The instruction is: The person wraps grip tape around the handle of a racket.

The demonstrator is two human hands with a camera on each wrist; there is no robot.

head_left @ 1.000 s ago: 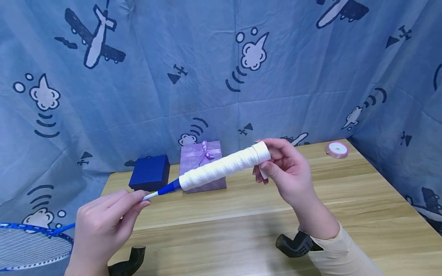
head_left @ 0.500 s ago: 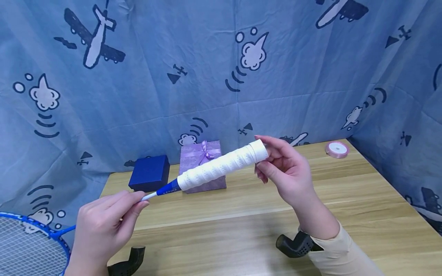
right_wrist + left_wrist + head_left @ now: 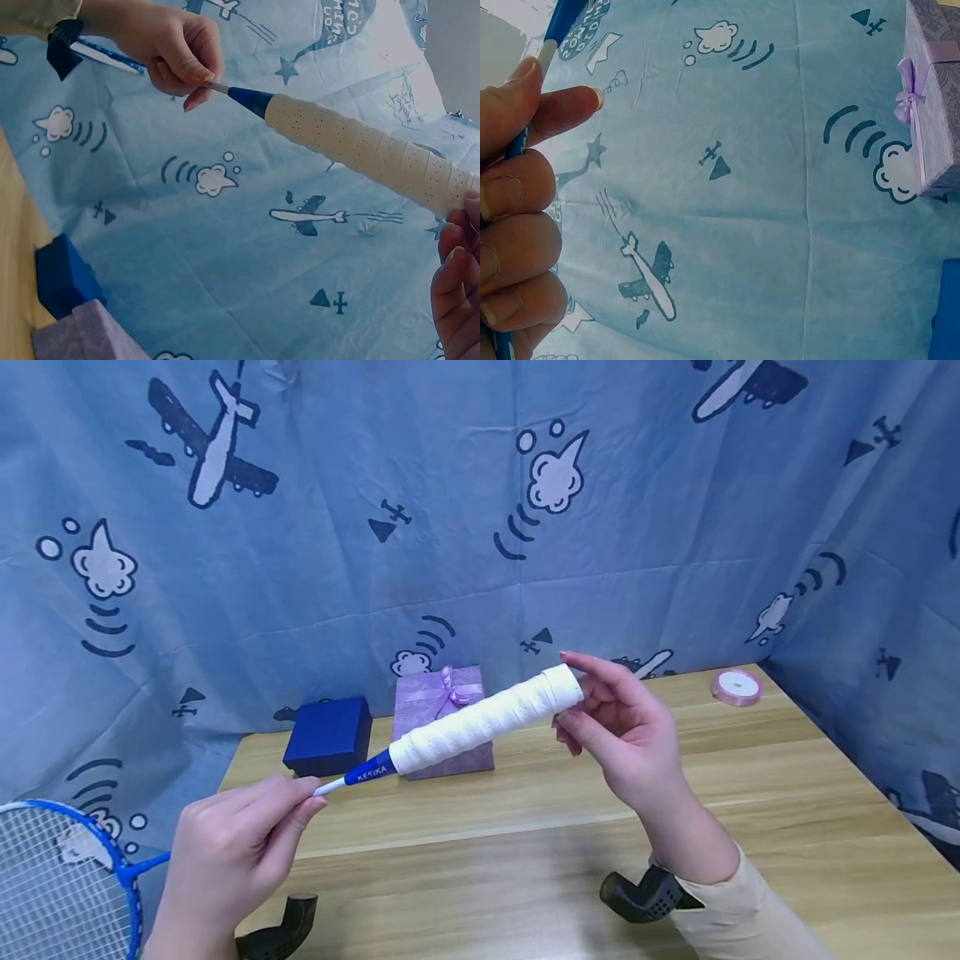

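Note:
A badminton racket is held slanting up to the right over the table. Its handle is wrapped in perforated white overgrip, and a blue cone lettered KESIKA sits below the wrap. My left hand grips the thin shaft, thumb and forefinger pinching it just below the cone; the other fingers curl round it in the left wrist view. At the butt end, my right hand holds the handle between forefinger and thumb. The blue-framed racket head shows at lower left, cut off by the view's edge.
On the wooden table a dark blue box stands at the back, beside a purple gift box with a ribbon bow. A pink ribbon spool lies at back right. A blue patterned curtain hangs behind.
The racket has turned about its length: its head has swung up at left and the cone's lettering has come into view. A white tape tail by my right thumb no longer shows.

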